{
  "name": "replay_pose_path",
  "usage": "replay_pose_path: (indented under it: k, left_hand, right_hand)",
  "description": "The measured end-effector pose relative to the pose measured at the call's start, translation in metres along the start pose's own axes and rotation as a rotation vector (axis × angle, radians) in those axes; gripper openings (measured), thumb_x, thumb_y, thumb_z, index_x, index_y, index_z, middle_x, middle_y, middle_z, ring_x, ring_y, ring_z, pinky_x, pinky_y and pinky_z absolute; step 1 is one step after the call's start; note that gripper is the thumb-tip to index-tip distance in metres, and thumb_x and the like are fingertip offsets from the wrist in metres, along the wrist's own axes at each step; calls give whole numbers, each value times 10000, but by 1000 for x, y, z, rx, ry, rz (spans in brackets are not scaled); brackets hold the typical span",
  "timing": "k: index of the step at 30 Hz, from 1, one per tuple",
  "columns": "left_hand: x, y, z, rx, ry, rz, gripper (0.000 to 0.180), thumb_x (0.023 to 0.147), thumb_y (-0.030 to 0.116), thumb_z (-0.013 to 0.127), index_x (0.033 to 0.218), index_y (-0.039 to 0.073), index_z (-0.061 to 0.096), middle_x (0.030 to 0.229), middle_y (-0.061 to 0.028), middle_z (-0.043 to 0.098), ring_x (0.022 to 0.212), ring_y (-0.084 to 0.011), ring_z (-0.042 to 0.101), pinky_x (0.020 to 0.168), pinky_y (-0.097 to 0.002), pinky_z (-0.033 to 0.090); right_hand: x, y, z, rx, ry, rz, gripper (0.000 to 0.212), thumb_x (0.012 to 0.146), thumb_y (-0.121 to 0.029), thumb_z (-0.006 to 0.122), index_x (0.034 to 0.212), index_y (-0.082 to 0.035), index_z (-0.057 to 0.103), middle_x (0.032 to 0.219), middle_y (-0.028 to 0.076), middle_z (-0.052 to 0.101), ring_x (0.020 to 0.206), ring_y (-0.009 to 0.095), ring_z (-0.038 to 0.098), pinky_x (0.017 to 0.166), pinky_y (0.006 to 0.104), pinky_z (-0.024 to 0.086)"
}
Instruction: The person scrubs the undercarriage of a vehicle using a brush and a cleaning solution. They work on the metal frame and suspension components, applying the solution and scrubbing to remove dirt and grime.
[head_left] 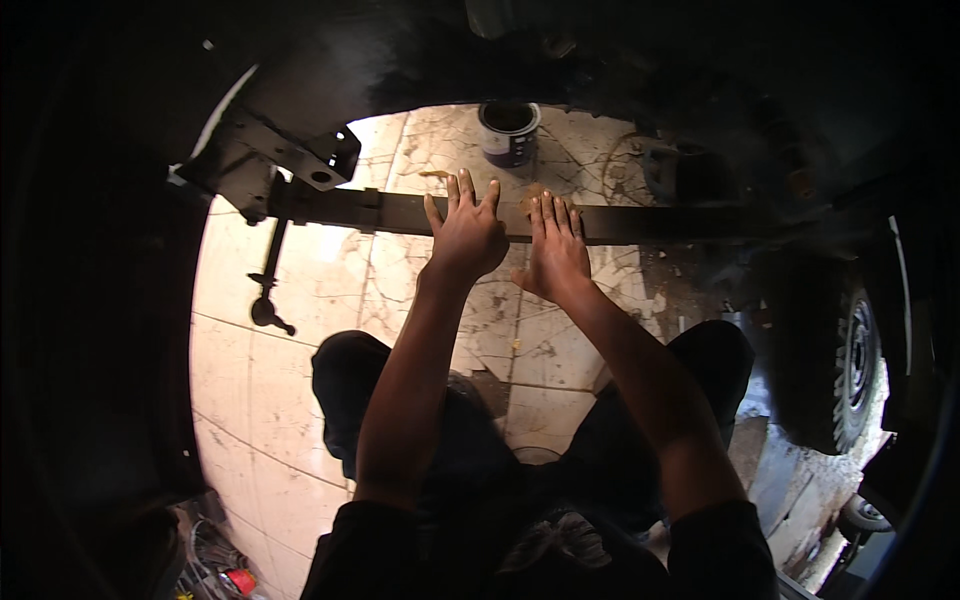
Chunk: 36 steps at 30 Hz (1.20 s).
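A long dark flat metal bar (640, 224) with a clip round it runs crosswise under the dark underside of a vehicle. My left hand (468, 235) rests on the bar, palm down, fingers spread and pointing away from me. Just to its right lies my right hand (558, 250), its fingers stretched flat across the bar and its thumb out to the side. A brownish patch (537, 190) shows at the right fingertips; whether it is a loose piece or a mark, I cannot tell. Both palms' undersides are hidden.
Beyond the bar, an open paint can (509, 140) stands on the cracked tiled floor (270, 375). A dark jointed rod (266, 290) hangs from a bracket (310, 160) at left. At right is a wheel (857, 360). Cables and a red item (241, 581) lie lower left.
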<state>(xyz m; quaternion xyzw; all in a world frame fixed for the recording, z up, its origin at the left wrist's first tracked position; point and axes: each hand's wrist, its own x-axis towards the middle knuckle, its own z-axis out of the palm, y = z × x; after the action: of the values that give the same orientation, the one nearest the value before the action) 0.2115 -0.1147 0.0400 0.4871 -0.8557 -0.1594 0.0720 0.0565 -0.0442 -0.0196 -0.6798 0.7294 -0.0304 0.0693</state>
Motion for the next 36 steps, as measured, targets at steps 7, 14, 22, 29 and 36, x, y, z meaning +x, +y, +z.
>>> replay_pose_path:
  k: [7,14,22,29,36]
  left_hand:
    - [-38,-58,-24,94,-17,-140,675,967,248,591,1586,105,362,1666,-308,177,1578,-430,108,1220,-678,43]
    - [-75,-104,-61,244,-45,-273,663,1000,275,572,1608,182,324,1688,-250,162,1582,-390,132,1226,-637,160]
    - [-103,-129,-84,186,-59,-403,572,1027,274,567,1564,148,415,1580,-278,396,1460,-430,396,1199,-475,353]
    - [-119,-119,-89,154,-206,-416,559,1038,293,531,1569,166,413,1597,-249,394,1514,-368,339,1225,-522,280]
    - [-115,-102,-99,57,-210,-387,562,1043,261,480,1587,151,393,1623,-199,380,1544,-323,294,1260,-559,161]
  right_hand:
    - [24,-61,9,44,-11,-94,1225,801,-627,707,1631,23,83,1707,225,107,1592,353,70,1299,460,32]
    - [43,-99,17,116,25,-214,1200,832,-608,666,1627,36,39,1711,241,46,1592,375,28,1297,477,13]
    - [68,-174,16,227,159,-338,1216,855,-726,577,1623,44,32,1712,236,67,1593,376,40,1296,486,9]
    - [37,-137,23,75,84,-453,1146,833,-478,732,1644,-29,59,1723,182,86,1598,302,82,1307,414,78]
    - [26,-108,15,118,-1,-375,1109,826,-397,726,1647,-44,70,1726,158,78,1597,302,85,1311,402,68]
